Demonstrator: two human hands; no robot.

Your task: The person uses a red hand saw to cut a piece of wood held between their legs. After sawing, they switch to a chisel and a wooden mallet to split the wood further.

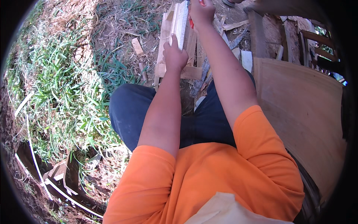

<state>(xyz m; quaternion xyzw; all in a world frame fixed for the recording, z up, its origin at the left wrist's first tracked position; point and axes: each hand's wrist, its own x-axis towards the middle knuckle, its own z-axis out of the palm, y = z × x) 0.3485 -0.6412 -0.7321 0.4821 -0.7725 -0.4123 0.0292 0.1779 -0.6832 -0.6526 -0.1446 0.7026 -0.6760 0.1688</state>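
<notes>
The pale wooden strip, its near end gripped by the left hand and its far end seemingly being worked by the right hand, closed around a red tool of unclear kind, lies over a wooden frame, the next move calling for steady bracing.

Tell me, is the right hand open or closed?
Closed: the right hand is curled into a fist, and bits of a red thing show beside it.
</notes>
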